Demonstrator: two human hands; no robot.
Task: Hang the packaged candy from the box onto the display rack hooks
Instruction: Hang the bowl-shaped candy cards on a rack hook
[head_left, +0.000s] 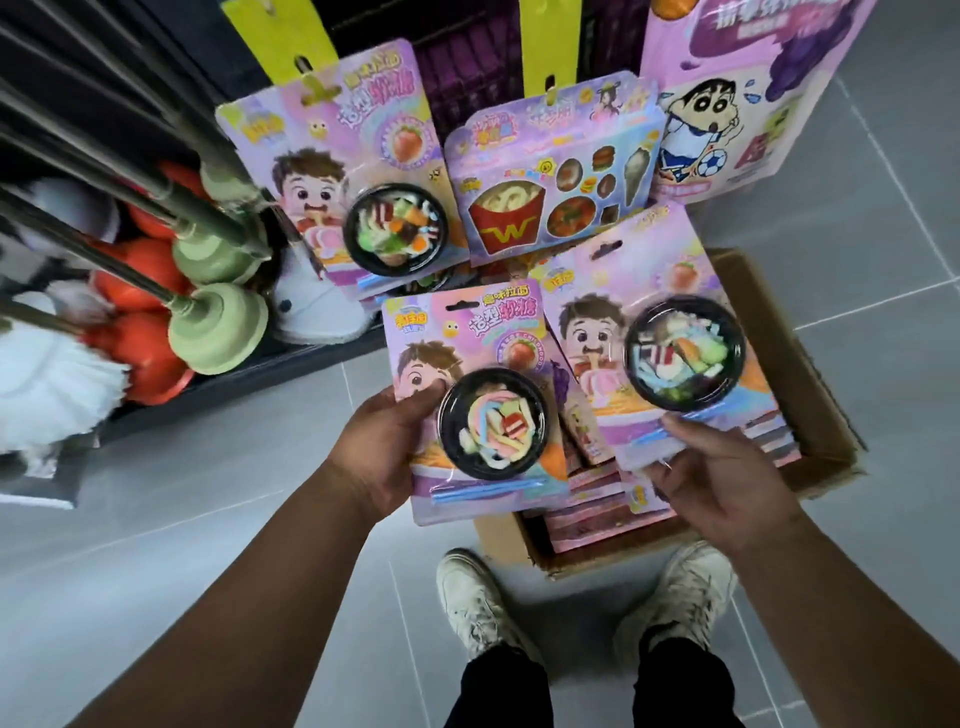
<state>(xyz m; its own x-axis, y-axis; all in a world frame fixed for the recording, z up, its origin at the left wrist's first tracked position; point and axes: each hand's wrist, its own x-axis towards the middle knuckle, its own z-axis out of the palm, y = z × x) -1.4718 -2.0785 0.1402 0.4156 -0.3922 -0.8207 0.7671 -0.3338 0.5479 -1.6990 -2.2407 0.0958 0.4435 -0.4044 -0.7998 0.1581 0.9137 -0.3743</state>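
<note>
Packaged candy (478, 410), a pink blister card carrying a black bowl of gummy noodles, at lower centre of the head view. Gripped by the left hand (384, 457), with the thumb laid across the card's left face and the fingers wrapped behind, out of sight. A second card (670, 353) of the same kind at centre right, pinched at its lower edge by the right hand (722, 478), thumb on top and fingers underneath.

Both held face up, clear above the cardboard box (831, 395). Probably carried this way to keep the hang slot (607, 250) at the far edge, pointing toward the rack and ready for threading. More matching cards stacked flat inside the box, just below the right hand.

Apparently hung already in the upper centre: a matching noodle card (358, 171), then a fries-and-burger card (550, 182) just right of it. At upper right, a large cartoon bag (727, 104). No hooks to be made out behind them. At the left edge, green plungers (218, 332) on metal handles.

Readable on the left-hand card: "趣味拉面" and "造型软糖". On the red fries carton, a yellow "W". Smaller print too blurred to read.
</note>
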